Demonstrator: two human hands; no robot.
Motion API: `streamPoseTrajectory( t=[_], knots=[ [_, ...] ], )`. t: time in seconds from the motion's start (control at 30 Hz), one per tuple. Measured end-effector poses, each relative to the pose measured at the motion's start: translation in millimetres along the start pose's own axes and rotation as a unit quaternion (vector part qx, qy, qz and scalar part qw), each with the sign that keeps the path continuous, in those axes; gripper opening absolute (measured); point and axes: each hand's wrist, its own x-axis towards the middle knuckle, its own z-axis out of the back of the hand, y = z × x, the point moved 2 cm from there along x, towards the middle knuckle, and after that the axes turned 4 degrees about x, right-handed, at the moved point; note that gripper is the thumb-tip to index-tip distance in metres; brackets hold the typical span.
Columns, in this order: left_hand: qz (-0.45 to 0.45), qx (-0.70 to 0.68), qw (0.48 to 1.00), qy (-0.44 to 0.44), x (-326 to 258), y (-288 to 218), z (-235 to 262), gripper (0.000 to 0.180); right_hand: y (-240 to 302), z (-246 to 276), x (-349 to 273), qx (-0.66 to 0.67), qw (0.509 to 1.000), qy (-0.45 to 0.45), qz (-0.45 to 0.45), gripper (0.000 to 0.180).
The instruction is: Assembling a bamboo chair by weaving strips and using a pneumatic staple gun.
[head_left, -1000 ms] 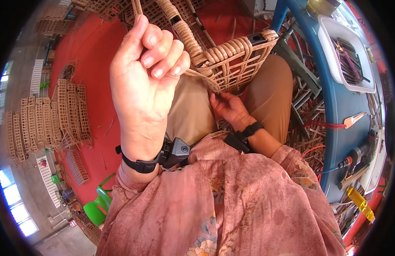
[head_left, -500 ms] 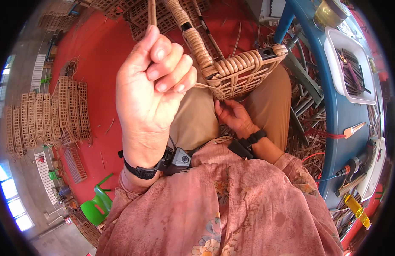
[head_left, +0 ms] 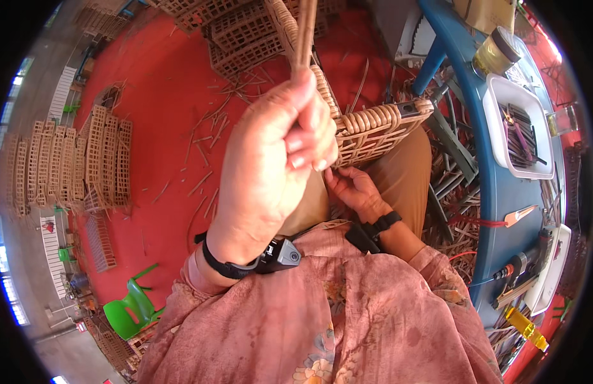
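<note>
My left hand (head_left: 277,147) is raised in front of me, its fingers curled around a brown wicker strand (head_left: 305,35) that runs up out of the fist. Behind it, a woven wicker frame (head_left: 367,137) rests against my lap, with tight wrapping (head_left: 373,119) along its top bar and an open lattice below. A bare dark patch (head_left: 408,109) shows near the bar's right end. My right hand (head_left: 357,189) is low beneath the lattice, fingers bent and fingertips together at its lower edge; what they pinch is too small to make out. The left hand hides part of the frame.
At right stands a blue table (head_left: 501,211) with a white tray (head_left: 546,163) of dark rods and pliers, and a tape roll (head_left: 498,51). Stacked woven panels (head_left: 72,163) and a green chair (head_left: 130,310) are at left. Loose strips litter the red floor (head_left: 162,128).
My left hand has swung to the right with the strand and now covers the frame's left corner. The right hand still sits under the lattice. The whole view has shifted slightly.
</note>
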Motion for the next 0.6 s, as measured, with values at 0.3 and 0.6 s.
streamPoseTrajectory(
  t=[0.3,0.6],
  knots=[
    [0.006,0.262,0.963,0.055,4,-8,-16,0.04,5,-18,-17,-0.123,0.992,-0.021,-0.012,0.027],
    [-0.248,0.577,0.767,0.131,29,-41,-10,0.027,-27,-180,-168,-0.669,0.622,0.126,0.387,0.017]
  ],
)
